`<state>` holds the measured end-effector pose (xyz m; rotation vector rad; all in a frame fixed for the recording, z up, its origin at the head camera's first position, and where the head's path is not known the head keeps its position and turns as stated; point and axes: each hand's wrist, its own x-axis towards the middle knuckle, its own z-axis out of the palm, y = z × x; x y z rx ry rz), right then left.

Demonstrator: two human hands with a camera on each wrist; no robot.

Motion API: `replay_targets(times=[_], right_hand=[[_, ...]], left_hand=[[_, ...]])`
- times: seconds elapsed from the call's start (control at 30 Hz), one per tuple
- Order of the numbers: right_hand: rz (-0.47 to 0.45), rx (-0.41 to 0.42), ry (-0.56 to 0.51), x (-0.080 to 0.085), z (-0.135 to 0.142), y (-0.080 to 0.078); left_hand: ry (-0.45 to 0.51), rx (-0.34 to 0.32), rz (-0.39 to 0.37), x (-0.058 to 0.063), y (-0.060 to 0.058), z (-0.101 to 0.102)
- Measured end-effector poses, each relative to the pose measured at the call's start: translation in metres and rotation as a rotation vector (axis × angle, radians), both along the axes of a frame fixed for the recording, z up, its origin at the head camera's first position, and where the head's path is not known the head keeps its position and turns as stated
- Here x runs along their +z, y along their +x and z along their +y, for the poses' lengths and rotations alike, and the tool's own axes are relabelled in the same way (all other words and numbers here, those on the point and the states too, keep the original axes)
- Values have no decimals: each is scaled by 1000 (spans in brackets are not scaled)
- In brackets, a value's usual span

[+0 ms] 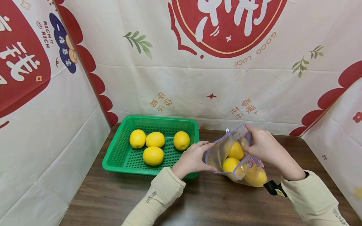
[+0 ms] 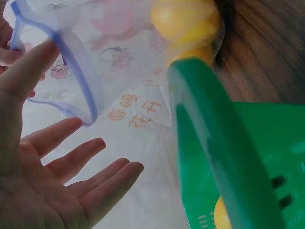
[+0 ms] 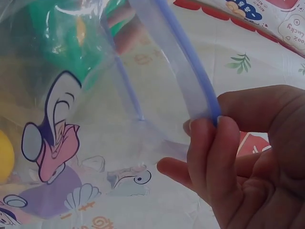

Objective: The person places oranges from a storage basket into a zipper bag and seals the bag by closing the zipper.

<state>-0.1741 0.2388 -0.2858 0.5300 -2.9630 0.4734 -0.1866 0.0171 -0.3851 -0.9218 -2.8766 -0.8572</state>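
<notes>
A clear zip bag [image 1: 217, 156] with a purple-blue rim and cartoon prints lies on the table, its mouth spread apart. Several yellow, lemon-like fruits [image 1: 236, 151] are inside. My right hand [image 1: 266, 149] pinches the far right part of the rim between thumb and fingers, as the right wrist view shows [image 3: 238, 162]. At the mouth's left side is my left hand [image 1: 193, 158], thumb and fingers spread; the left wrist view shows the thumb against the rim and the other fingers extended. More yellow fruits [image 1: 153, 156] sit in a green basket [image 1: 127, 169] left of the bag.
The brown wooden table [image 1: 107, 201] is bounded by a printed white cloth [image 1: 181, 91] at the back and both sides. The basket stands close to the back cloth, its right rim near my left hand. A white zip slider [image 1: 227, 130] shows on the bag's rim.
</notes>
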Motion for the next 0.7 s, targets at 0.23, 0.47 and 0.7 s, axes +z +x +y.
replay_targets(times=[0.23,0.47,0.7], right_hand=[[-10,25,0,-2,1,-1],[-1,41,8,-2,2,-1],[-11,50,5,-3,2,-2]], left_hand=[[-5,85,-9,-6,-5,-28],[8,224,-41,-18,-18,-75],[-136,262,-139,-7,-42,-125]])
